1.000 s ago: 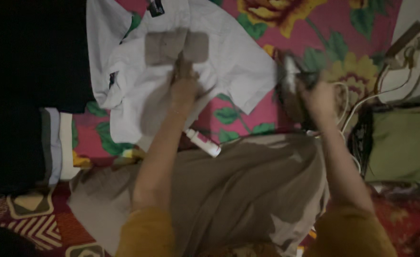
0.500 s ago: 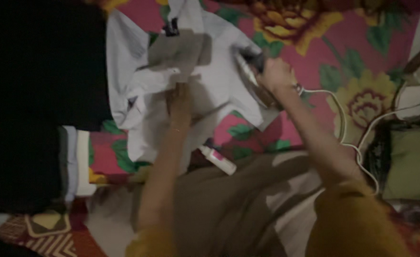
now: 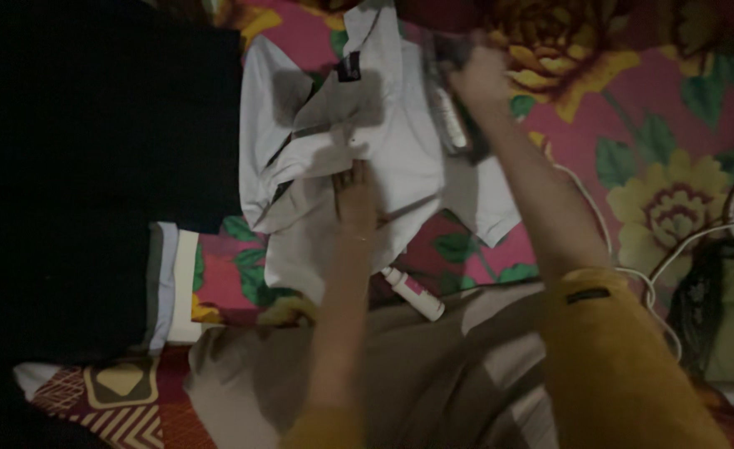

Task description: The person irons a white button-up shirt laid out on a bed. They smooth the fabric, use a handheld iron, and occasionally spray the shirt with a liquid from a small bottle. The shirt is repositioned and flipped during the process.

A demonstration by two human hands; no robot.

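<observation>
Iron (image 3: 450, 125) is resting on the white shirt (image 3: 383, 158), right hand (image 3: 479, 79) gripping it; left hand (image 3: 356, 195) is lying flat, open, pressing fabric (scorch risk if lingering; fingers near soleplate).

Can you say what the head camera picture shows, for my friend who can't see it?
A person's right hand pushes a dark clothes iron over a white cloth shirt spread on a pink flowered sheet, while the left hand presses flat on the shirt. A small white tube lies nearby, and the iron's white cord trails away right.
</observation>
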